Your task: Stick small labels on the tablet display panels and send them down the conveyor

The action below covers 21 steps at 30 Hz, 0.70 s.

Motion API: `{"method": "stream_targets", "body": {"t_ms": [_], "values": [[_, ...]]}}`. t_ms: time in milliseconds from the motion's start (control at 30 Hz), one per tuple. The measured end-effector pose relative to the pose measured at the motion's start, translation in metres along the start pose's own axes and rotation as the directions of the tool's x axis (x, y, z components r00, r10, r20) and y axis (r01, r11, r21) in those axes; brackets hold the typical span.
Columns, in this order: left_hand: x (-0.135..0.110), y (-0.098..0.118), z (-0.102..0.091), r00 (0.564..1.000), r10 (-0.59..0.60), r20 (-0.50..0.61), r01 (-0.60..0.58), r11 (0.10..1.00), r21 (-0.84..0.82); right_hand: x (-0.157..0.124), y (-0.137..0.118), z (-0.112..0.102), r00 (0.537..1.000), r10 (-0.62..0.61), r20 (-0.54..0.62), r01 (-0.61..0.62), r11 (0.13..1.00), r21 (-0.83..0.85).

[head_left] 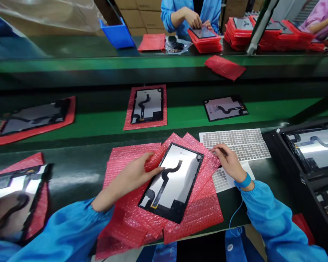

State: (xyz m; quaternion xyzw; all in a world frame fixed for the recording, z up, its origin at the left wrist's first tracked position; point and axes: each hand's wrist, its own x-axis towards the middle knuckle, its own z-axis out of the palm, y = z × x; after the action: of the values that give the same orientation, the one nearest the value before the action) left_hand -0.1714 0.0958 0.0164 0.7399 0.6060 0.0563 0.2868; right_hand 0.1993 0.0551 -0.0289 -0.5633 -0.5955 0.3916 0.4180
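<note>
A tablet screen panel lies back-up on a spread stack of red bubble-wrap bags, showing a silver back and a black flex cable. My left hand rests at the panel's left edge and pinches a corner of a red bag against it. My right hand sits at the panel's right side over white sticker sheets, its fingertips pinched together on a sheet; what they hold is too small to name. Both arms wear blue sleeves.
A green conveyor belt carries more panels, some on red bags. A black tray of panels stands at right. Another panel lies at left. Across the belt a person in blue handles a panel on red stacks.
</note>
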Motion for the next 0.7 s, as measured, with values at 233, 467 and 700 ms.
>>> {"method": "stream_targets", "body": {"t_ms": [233,467,700], "values": [[0.024,0.004,-0.006,0.99,0.102,0.098,-0.091,0.989,-0.116,0.02,-0.012,0.034,1.0,-0.026,0.014,0.026,1.0,0.01],[-0.032,-0.005,-0.041,0.988,0.133,-0.082,-0.155,0.903,-0.401,0.042,-0.067,0.035,0.985,-0.17,-0.005,0.166,0.955,0.245],[-0.01,-0.024,-0.011,0.983,-0.118,-0.141,0.009,0.798,-0.602,0.089,-0.048,0.074,0.973,-0.191,0.13,0.172,0.975,0.142]]}}
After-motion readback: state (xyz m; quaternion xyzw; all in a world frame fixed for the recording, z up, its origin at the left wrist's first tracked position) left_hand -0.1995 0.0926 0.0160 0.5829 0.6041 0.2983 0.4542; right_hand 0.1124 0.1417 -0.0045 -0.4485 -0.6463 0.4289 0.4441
